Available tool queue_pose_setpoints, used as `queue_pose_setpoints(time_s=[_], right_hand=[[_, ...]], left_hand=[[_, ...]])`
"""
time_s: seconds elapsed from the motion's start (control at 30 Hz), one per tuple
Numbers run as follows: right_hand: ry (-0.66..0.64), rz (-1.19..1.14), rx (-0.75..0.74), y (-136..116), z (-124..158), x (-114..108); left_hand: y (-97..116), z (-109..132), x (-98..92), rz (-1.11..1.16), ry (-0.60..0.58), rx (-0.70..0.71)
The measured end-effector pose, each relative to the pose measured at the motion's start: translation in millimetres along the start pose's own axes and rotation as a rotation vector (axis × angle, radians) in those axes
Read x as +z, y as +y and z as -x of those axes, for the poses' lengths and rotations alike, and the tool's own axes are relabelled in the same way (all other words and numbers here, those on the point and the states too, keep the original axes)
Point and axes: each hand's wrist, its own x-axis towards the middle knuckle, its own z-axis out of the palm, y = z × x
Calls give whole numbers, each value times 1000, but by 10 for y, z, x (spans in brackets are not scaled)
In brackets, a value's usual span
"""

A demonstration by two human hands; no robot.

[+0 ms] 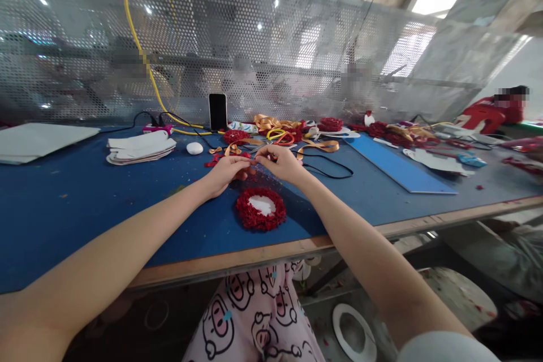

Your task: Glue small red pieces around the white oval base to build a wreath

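My left hand [229, 174] and my right hand [280, 164] meet above the blue table, fingertips pinched close together. Whatever lies between them is too small to make out. Just below them, nearer the table's front edge, rests a fluffy dark red wreath [246, 216] with a white middle [263, 205]. Behind my left fingers are red scraps [214, 159] and a tan ribbon bow [232, 150]. A black cord [339, 175] curves out to the right of my right hand.
At the left lie stacked white cards [139, 150] and a white board [40, 138]. A phone [218, 112] stands against the perforated metal screen [254, 28]. Ribbons [271, 124] and red pieces crowd the back. A blue board [399, 167] lies right. Another person sits at the far right.
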Motion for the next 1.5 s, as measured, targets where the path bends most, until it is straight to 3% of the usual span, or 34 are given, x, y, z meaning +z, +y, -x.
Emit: queue_pose_setpoints(time_s=[0.53, 0.93, 1.5], right_hand=[[-36, 4, -34, 10, -1, -8], [-33, -1, -45, -9, 10, -14], [33, -11, -49, -26, -1, -33]], left_hand=[[42, 34, 20, 59, 35, -35], [-32, -21, 6, -7, 36, 63], [49, 16, 51, 107, 104, -32]])
